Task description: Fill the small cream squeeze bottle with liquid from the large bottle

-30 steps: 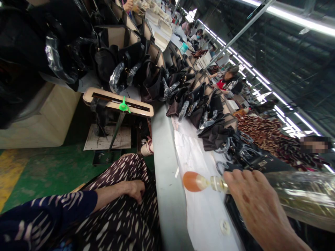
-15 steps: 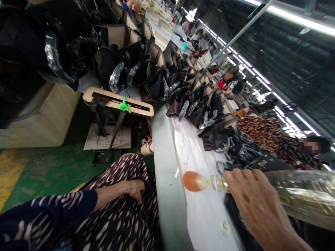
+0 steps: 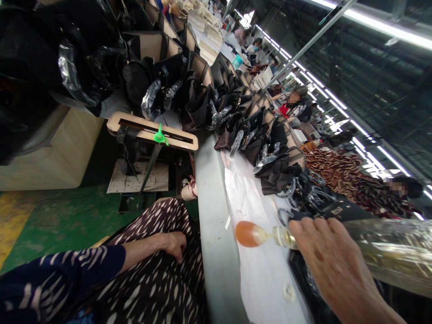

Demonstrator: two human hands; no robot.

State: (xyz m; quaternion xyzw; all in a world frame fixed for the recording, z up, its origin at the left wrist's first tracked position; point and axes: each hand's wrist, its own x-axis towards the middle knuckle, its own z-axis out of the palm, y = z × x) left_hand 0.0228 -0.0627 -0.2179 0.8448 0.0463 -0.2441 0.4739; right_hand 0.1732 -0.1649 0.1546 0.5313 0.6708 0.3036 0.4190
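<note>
Left hand (image 3: pixel 173 245) rests on dark white-flecked skirt (image 3: pixel 158 288), fingers loosely curled, nothing in it. Right hand (image 3: pixel 332 263) wraps neck of clear plastic bottle of yellowish liquid (image 3: pixel 388 245), fingers pressed together. Bottle lies sideways above grey table (image 3: pixel 211 216); its orange bulb-shaped tip (image 3: pixel 247 234) over white paper sheet (image 3: pixel 249 198). Black leather handbags (image 3: pixel 256 139) beyond, well apart

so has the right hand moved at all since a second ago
No. The right hand sits on the bottle at the same gap from the white disc.
</note>
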